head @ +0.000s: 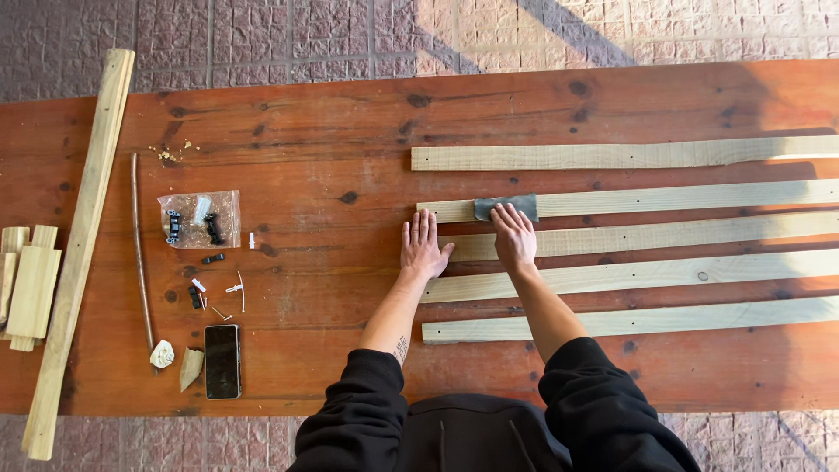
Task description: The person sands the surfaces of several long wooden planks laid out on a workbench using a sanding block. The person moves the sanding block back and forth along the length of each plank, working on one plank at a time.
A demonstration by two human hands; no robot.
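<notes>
Under the right hand's [514, 238] fingertips lies grey sandpaper [505, 206].

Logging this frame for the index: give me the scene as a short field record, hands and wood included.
surface: long reddish wooden table on a paved floor
left hand: flat on the table, fingers spread, beside the slat ends
right hand: pressing a grey sanding sheet on the second slat
slats: five pale slats side by side, right half of the table
far left: long wooden strip, short wood blocks
small items: plastic bag of hardware, dark phone
</notes>
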